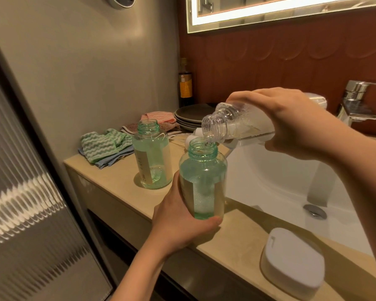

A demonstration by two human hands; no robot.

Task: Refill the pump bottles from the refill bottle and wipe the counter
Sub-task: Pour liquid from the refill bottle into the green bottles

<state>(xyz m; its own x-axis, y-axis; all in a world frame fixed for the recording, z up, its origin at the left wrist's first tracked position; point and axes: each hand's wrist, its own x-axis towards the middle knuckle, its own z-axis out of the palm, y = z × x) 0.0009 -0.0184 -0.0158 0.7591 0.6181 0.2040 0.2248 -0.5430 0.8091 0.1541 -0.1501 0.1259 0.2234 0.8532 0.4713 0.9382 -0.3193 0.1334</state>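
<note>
No text can be read anywhere. The nearer pump bottle [202, 183] and the farther pump bottle [152, 157], standing on the counter [117, 190], each carry a cream label. The farther one's faint print is too small to read. The white label on the refill bottle [239, 124] and the yellow label on the dark bottle [185, 83] at the counter's back corner are blurred.

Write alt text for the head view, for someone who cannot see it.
The right hand tips a clear refill bottle, its mouth over the open neck of a green pump bottle gripped by the left hand. A second open green bottle stands on the beige counter near folded cloths and a sink.
</note>
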